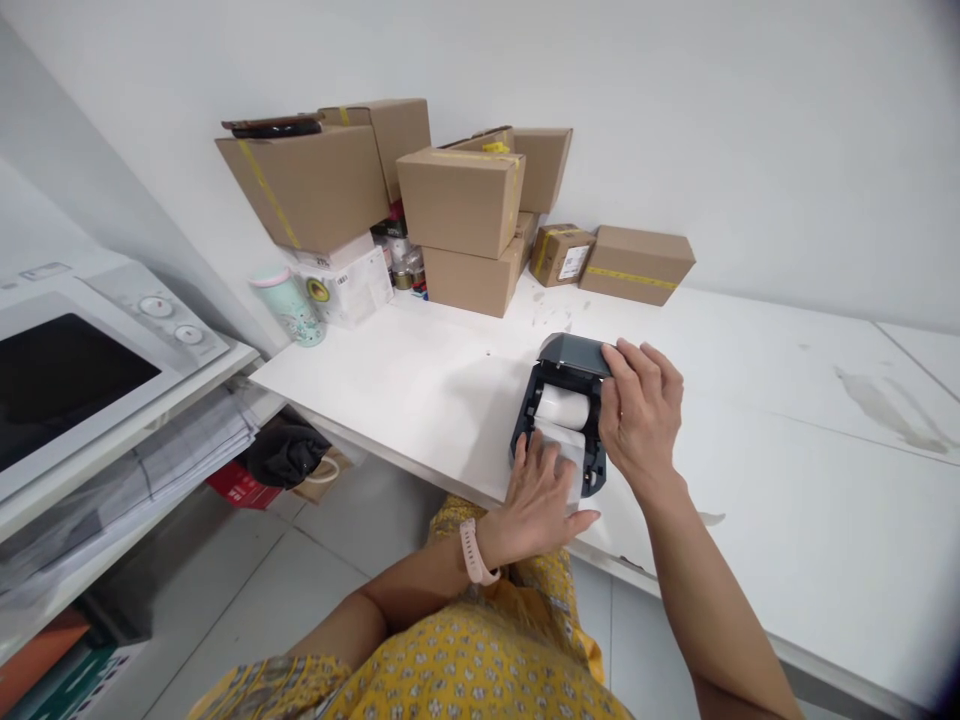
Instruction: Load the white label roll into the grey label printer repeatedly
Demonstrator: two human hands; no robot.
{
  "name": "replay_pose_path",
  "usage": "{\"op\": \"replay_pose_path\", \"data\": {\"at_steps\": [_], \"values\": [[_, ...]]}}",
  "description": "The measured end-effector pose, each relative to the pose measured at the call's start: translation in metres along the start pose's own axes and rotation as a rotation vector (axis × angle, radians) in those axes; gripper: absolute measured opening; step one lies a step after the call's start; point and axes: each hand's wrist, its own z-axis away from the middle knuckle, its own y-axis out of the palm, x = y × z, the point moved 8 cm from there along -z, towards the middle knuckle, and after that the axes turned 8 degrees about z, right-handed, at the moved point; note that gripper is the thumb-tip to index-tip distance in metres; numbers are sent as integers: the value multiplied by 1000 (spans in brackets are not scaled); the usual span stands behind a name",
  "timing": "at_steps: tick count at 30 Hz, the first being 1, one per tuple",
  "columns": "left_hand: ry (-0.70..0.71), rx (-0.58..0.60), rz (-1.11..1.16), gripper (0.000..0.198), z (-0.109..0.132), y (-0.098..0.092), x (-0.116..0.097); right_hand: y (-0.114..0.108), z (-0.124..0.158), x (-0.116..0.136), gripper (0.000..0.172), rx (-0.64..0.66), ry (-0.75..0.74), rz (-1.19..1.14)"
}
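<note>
A dark label printer (596,472) sits on the white table near its front edge, with its lid (576,352) raised. Inside lies a white paper roll (564,407), its loose strip (561,437) drawn toward me over the front. My left hand (541,490) rests on that strip, palm down with fingers spread and the thumb out to the right. At the lid's right edge, my right hand (641,405) grips it, thumb below and fingers on top. Parts of the printer's front are hidden beneath my left hand.
Several cardboard boxes (461,205) are stacked against the wall at the back. A mint tumbler (292,305) stands at the table's left end beside a white box (349,285). Further left, a microwave (97,350) occupies a shelf. The table's front edge runs just before my body.
</note>
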Motion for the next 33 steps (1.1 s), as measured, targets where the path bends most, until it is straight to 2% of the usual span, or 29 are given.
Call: {"op": "replay_pose_path", "data": {"at_steps": [3, 9, 11, 14, 17, 19, 24, 28, 30, 33], "values": [[17, 9, -32, 61, 5, 0, -2, -2, -2, 0, 55, -38, -5, -17], [169, 22, -169, 84, 22, 6, 2, -2, 10, 6, 54, -93, -50, 22], [222, -9, -202, 73, 25, 10, 8, -5, 20, 11, 53, -122, -78, 33], [340, -170, -147, 45, 29, 8, 14, -7, 38, 18, 53, -100, -98, 44], [428, -401, 27, 30, 42, -4, 18, -7, 58, 23, 55, -54, -106, 32], [429, -500, 101, 24, 51, -9, 20, -6, 71, 26, 53, -33, -106, 6], [384, -594, 81, 19, 65, -8, 23, 0, 95, 27, 39, -38, -92, -86], [422, -629, 86, 12, 70, -13, 22, 6, 103, 24, 33, -120, -57, -172], [476, -637, 111, 13, 69, -23, 18, 9, 109, 24, 32, -160, -45, -212], [566, -708, 127, 28, 59, -51, 9, 15, 118, 23, 33, -180, -18, -238]]}}
